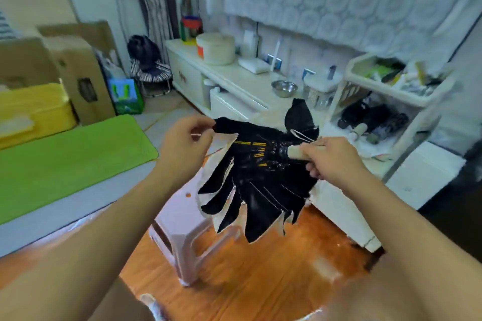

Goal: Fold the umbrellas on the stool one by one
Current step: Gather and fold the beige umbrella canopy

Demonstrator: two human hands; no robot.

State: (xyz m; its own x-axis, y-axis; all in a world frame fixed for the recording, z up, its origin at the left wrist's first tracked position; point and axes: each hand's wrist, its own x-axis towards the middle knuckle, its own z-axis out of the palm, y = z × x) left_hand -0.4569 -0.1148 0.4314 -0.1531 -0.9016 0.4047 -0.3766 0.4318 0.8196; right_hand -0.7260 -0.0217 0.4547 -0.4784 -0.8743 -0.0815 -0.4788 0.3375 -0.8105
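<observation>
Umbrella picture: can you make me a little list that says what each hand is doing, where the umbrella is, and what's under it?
umbrella: black umbrella, collapsed, loose panels hanging down in pleats, held in the air
right hand: right hand grips the pale handle
left hand: left hand pinches the edge of one panel
under it: pale plastic stool on an orange wooden floor
folded yet: no, the panels are still loose
nearby: green mat to the left

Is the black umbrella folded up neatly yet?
Not yet. The black umbrella is collapsed, but its panels hang loose and fanned out, unwrapped, above the stool.
</observation>
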